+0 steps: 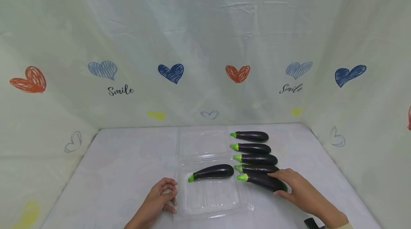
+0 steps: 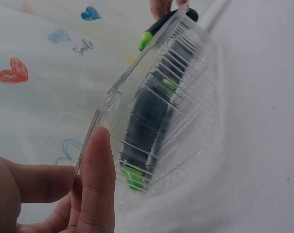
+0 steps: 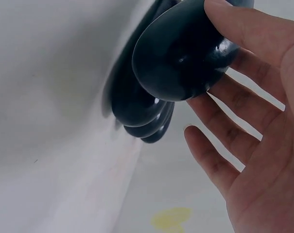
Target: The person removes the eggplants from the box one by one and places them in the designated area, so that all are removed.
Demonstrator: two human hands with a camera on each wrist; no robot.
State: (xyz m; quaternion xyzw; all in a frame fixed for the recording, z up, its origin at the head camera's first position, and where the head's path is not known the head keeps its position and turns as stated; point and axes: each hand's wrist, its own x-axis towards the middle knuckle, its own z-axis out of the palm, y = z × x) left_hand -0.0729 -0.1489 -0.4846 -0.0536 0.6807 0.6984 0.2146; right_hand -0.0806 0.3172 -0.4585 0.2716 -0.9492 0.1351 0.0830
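With thumb and fingers, my right hand (image 1: 298, 189) grips the thick end of a dark eggplant (image 1: 264, 182), its green stem pointing left. In the right wrist view that eggplant (image 3: 181, 53) stands above the others in the row. My left hand (image 1: 160, 197) pinches the left rim of a clear plastic clamshell box (image 1: 208, 204), thumb and finger on either side of the rim (image 2: 95, 119) in the left wrist view. One eggplant (image 1: 214, 171) lies in the box's base, stem to the left; through the ribbed wall it shows dark (image 2: 147, 119).
Several more eggplants (image 1: 255, 159) lie in a column right of the box, stems left. The box's lid (image 1: 203, 143) lies folded back behind the base. A black object (image 1: 310, 223) sits at the front right. A heart-printed curtain (image 1: 205, 43) hangs behind the white table (image 1: 135, 154).
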